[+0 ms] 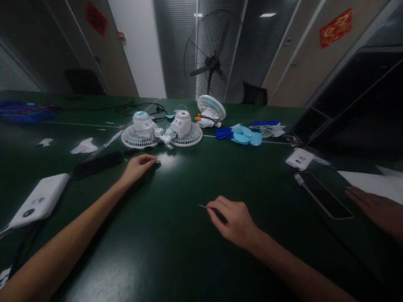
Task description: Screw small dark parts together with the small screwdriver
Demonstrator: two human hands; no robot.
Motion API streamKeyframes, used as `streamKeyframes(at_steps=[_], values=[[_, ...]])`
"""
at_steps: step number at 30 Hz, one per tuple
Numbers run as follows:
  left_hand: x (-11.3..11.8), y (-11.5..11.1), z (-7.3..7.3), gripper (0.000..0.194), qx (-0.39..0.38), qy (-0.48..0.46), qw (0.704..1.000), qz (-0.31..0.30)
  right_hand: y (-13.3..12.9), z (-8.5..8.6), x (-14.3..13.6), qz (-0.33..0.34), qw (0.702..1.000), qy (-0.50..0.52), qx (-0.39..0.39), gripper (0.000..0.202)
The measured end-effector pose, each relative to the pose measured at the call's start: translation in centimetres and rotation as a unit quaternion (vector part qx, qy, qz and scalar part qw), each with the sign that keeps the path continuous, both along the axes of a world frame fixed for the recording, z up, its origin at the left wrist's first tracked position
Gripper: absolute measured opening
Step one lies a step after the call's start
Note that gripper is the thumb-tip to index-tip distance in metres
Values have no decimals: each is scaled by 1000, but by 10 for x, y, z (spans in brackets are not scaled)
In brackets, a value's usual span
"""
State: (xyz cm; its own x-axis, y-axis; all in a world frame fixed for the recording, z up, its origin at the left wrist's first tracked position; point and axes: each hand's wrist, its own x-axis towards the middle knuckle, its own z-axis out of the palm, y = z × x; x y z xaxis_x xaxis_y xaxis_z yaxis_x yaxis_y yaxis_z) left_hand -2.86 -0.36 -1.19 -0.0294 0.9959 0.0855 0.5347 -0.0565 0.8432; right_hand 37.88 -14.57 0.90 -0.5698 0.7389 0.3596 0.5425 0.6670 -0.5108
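My left hand (138,167) reaches over the green table, its thumb and fingers pinched on a small metallic piece (158,162) in front of the white fans. In my right hand (231,218) is a thin screwdriver (203,206), its narrow shaft pointing left and most of its handle hidden by the fingers. Two white fans (141,126) (184,128) lie with their round grilles down, beyond my left hand. Behind them to the right, a third white fan (210,111) leans with its grille tilted up.
Light-blue fan blades (245,135) and blue gloves (224,133) lie right of the fans. A phone (325,195), a white box (299,159) and another person's hand (374,205) are at the right. A white power bank (39,199) and dark case (98,164) sit left.
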Motion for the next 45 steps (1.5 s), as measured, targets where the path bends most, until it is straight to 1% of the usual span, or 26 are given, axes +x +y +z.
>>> streamKeyframes(at_steps=[4, 7, 8, 10, 13, 18, 23, 27, 30, 32, 35, 37, 41, 45], values=[[3, -4, 3, 42, 13, 27, 1000, 8, 0, 0, 0, -1, 1000, 3, 1, 19], [9, -10, 7, 35, 75, 97, 992, 24, 0, 0, 0, 1, 1000, 1, 5, 19], [11, -12, 9, 32, 100, 127, 987, 17, 1, 0, 0, 1, 1000, 0, 6, 19], [14, -15, 12, 28, 145, 183, 972, -14, 0, 0, 0, 1, 1000, 0, 6, 20], [17, -20, 16, 25, 168, 231, 957, -54, 0, 1, -1, 0, 1000, 2, 1, 20], [19, -21, 17, 27, 158, 251, 955, -28, 0, 2, -1, 1, 1000, -7, -4, 20], [18, -20, 15, 23, 164, 271, 947, -48, 0, 2, -1, 2, 1000, 1, -3, 20], [18, -20, 13, 32, 159, 277, 947, -24, 0, 0, -1, 0, 1000, -5, 7, 20], [18, -20, 12, 24, 177, 284, 941, -53, 0, 0, -1, 1, 1000, -5, 8, 20], [18, -20, 12, 22, 184, 281, 940, -64, 1, 0, -1, 0, 1000, -2, 8, 20], [18, -20, 12, 29, 173, 272, 946, -36, 1, 1, -2, -1, 1000, -6, 6, 20], [17, -20, 12, 32, 167, 274, 947, -31, 0, 1, -2, -2, 1000, -11, 5, 20], [18, -21, 14, 22, 174, 278, 943, -57, 0, 2, -1, -2, 1000, -15, 0, 19], [22, -22, 16, 24, 161, 283, 944, -43, 0, 2, 0, 2, 1000, -12, -7, 19]])
